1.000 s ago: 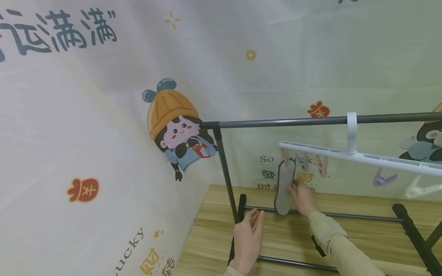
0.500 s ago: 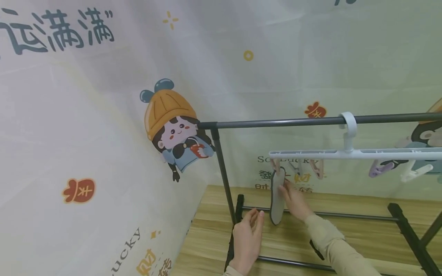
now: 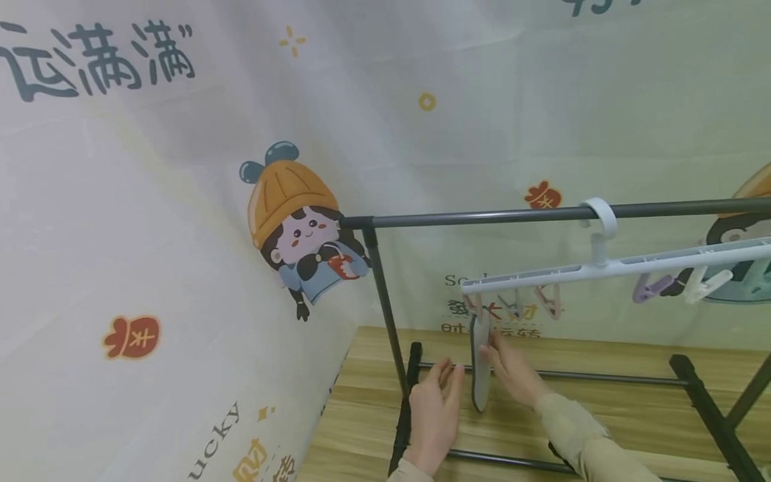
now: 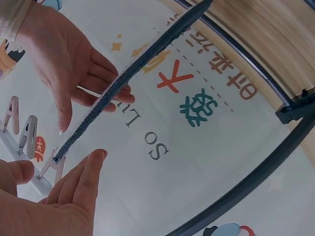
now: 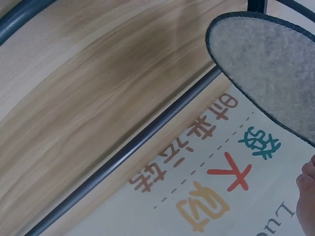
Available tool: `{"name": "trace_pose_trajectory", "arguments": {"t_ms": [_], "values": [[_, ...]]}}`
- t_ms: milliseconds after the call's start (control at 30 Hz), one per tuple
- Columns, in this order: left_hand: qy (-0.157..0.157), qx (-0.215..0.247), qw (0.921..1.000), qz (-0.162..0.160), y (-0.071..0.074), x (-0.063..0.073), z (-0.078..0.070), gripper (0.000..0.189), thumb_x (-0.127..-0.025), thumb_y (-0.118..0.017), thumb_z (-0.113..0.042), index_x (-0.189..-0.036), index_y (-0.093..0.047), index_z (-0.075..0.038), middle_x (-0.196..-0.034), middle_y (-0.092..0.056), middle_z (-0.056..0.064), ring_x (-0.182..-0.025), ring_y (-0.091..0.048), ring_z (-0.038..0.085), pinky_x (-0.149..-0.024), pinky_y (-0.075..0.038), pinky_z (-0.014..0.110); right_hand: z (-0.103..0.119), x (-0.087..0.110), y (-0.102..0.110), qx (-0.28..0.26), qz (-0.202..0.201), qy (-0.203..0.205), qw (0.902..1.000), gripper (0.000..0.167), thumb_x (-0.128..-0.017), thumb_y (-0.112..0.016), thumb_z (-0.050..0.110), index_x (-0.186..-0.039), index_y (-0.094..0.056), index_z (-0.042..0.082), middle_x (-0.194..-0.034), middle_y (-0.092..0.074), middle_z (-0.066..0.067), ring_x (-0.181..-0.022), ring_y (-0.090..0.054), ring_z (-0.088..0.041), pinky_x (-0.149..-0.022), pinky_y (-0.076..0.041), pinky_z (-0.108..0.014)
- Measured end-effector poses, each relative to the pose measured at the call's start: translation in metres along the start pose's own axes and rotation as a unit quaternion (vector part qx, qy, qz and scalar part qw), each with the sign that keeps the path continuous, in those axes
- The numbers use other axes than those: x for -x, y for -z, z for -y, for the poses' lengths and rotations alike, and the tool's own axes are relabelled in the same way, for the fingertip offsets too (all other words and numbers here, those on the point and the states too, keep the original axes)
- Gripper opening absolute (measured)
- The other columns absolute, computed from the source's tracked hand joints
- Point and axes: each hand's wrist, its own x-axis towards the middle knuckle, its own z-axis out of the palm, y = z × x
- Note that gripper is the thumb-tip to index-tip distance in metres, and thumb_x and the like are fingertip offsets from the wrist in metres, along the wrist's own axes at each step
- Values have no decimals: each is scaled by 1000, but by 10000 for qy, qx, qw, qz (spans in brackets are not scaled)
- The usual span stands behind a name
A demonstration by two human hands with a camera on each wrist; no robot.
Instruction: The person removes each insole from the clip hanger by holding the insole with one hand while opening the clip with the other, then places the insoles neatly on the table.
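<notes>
A grey insole (image 3: 480, 361) with a dark edge hangs upright from a pink clip (image 3: 474, 304) at the left end of a white clip hanger (image 3: 542, 276). My right hand (image 3: 515, 371) is at its right side, fingers extended against or right by its face. To the left of the insole my left hand (image 3: 432, 408) is held up with fingers fairly straight, gripping nothing. In the left wrist view the insole (image 4: 133, 69) shows edge-on between the right hand (image 4: 59, 59) and left hand (image 4: 64, 201). The right wrist view shows its flat grey face.
The hanger's hook (image 3: 602, 217) sits over the dark top bar (image 3: 482, 217) of a rack. More clips, including a purple clip (image 3: 652, 288) and a white clip (image 3: 707, 284), hang along it. Lower rails (image 3: 602, 378) cross the wood-patterned surface (image 3: 355, 402) before a printed backdrop.
The hanger has turned about its hook, its left end swinging nearer and lower. The insole has turned from face-on to nearly edge-on, and the right hand has moved slightly left and down alongside it.
</notes>
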Motion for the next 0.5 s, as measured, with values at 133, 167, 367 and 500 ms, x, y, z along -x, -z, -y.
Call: {"name": "trace_pose_trajectory", "arguments": {"t_ms": [133, 167, 367, 500], "values": [[-112, -275, 9996, 28, -3, -6, -10, 66, -102, -45, -52, -133, -56, 6, -125, -64, 23, -107, -68, 33, -83, -59, 43, 0, 4, -3, 236, -73, 392, 9989, 69, -101, -55, 34, -149, -27, -7, -143, -43, -36, -132, -44, -51, -108, -37, -62], [-147, -320, 9994, 17, -3, -8, -13, 65, -102, -45, -50, -134, -55, 5, -126, -64, 23, -108, -68, 33, -84, -59, 44, 0, 5, -4, 328, -128, 511, 9981, 70, -99, -59, 32, -148, -28, -7, -142, -45, -37, -131, -45, -51, -107, -38, -62], [-339, -321, 9986, -239, -12, -24, -28, 62, -101, -52, -45, -135, -53, 6, -118, -67, 28, -61, -64, 10, -63, -57, 30, -2, 9, -8, 499, -335, 1063, 9925, 68, -91, -70, 14, -145, -33, -7, -139, -49, -36, -128, -49, -51, -105, -40, -62], [-389, -185, 9983, -397, -18, -35, -34, 64, -99, -56, -45, -134, -53, 8, -116, -67, 30, -45, -52, 8, -57, -56, 31, -1, 14, -10, 442, -228, 1014, 9936, 71, -91, -70, 12, -146, -32, -9, -141, -47, -36, -130, -47, -51, -106, -39, -61]]}}
